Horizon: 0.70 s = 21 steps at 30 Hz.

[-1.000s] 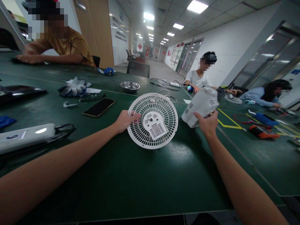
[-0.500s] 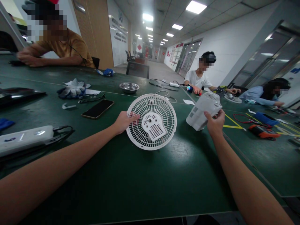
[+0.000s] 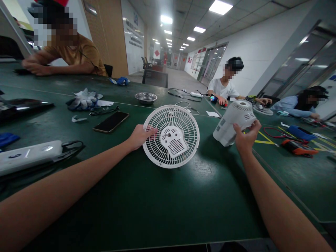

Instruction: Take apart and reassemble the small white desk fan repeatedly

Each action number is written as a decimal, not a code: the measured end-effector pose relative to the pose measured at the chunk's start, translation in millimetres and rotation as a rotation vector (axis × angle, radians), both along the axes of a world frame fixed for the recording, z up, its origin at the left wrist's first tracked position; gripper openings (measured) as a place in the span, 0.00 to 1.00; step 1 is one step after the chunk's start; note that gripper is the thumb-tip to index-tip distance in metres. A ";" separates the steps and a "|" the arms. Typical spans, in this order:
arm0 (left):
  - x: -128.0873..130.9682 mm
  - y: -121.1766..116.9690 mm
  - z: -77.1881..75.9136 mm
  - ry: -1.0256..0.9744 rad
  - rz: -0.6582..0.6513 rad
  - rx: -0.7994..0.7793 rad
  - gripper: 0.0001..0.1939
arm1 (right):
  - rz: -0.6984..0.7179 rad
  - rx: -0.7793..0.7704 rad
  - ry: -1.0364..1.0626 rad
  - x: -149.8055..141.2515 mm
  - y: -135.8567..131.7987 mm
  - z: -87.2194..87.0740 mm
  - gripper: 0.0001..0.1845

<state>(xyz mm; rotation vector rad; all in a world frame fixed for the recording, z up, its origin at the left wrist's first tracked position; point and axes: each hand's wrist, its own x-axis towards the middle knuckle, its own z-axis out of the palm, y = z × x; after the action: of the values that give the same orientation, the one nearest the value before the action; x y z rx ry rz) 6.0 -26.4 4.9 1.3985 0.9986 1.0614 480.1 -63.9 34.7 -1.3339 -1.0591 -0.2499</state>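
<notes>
My left hand (image 3: 140, 136) grips the left rim of a round white fan grille (image 3: 153, 150), its thumb on the slats. A vented motor cover with a small metal shaft sits in the middle of the grille, whose face is tilted toward me. To the right, my right hand (image 3: 246, 134) is closed on a white plastic housing (image 3: 228, 126) with vent slots and a round opening at its top. The housing leans, and a printed label shows on its left side. A thin white cable (image 3: 183, 102) lies behind the grille.
A phone (image 3: 111, 122), gloves (image 3: 83, 99) and a white device (image 3: 31, 155) lie to the left. A metal bowl (image 3: 146, 97) stands behind the grille. An orange multimeter (image 3: 299, 147) and blue pouch (image 3: 299, 133) are at right. Several people sit around the green table (image 3: 157, 206).
My right hand has moved the white housing a little to the right and turned it, so its round top opening now shows. The left hand and the grille are nearly still.
</notes>
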 end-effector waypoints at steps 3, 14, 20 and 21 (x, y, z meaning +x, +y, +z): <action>-0.3 0.9 -1.0 0.015 -0.004 0.016 0.08 | -0.004 0.048 0.053 -1.2 -2.9 4.9 0.43; -0.3 2.9 -3.3 0.052 0.008 0.067 0.13 | 0.169 -0.271 -0.152 -97.9 -25.5 2.6 0.45; 0.8 3.1 -4.9 0.111 0.058 0.137 0.11 | 0.227 -0.747 -0.239 -125.3 -12.4 -30.1 0.42; 1.0 2.6 -4.9 0.101 0.061 0.140 0.11 | 0.219 -0.775 -0.256 -124.7 -10.7 -32.9 0.42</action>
<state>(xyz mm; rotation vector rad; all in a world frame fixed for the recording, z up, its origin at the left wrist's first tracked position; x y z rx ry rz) 7.1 -23.8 0.0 1.5567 1.0626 1.1327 355.3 -74.6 1.8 -1.8800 -1.5985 0.1865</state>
